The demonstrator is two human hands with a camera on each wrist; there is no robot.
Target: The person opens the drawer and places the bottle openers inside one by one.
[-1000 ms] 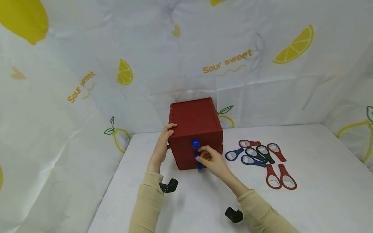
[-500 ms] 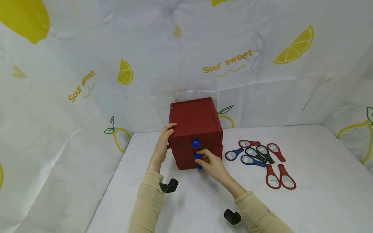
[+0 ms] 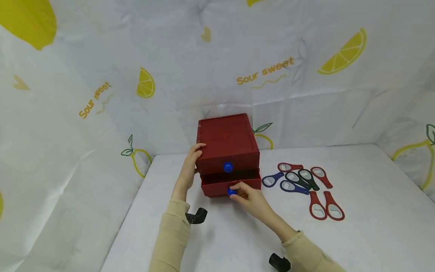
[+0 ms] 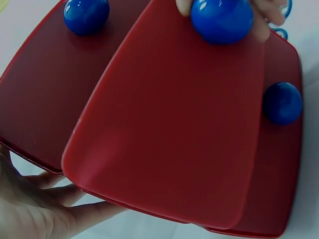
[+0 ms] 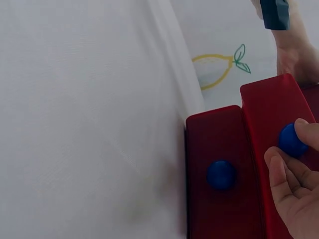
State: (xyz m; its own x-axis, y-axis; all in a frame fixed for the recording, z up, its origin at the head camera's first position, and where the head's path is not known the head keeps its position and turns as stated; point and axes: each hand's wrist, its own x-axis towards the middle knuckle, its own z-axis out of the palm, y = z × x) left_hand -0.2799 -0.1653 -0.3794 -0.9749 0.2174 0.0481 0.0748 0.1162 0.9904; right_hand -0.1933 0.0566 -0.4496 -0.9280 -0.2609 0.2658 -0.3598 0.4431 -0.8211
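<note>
A small red drawer cabinet [image 3: 225, 136] with round blue knobs stands on the white table. Its middle drawer [image 4: 169, 114] is pulled part of the way out, and a dark gap shows above its front in the head view. My right hand [image 3: 253, 202] pinches that drawer's blue knob [image 5: 291, 141] between thumb and fingers. Against the cabinet's left side lies my left hand [image 3: 189, 168], fingertips over the top edge. The top drawer's knob [image 3: 228, 167] and the bottom drawer's knob [image 5: 221, 175] are untouched, and both those drawers sit closed.
Several bottle openers lie to the right of the cabinet, among them a blue one [image 3: 295, 187], a black one [image 3: 308, 179] and a red one [image 3: 334, 206]. A white cloth [image 3: 190, 75] printed with lemons hangs close behind the cabinet.
My right hand has closed on the middle knob and drawn the drawer out toward me, moving slightly down in view. My left hand stays in place on the cabinet.
</note>
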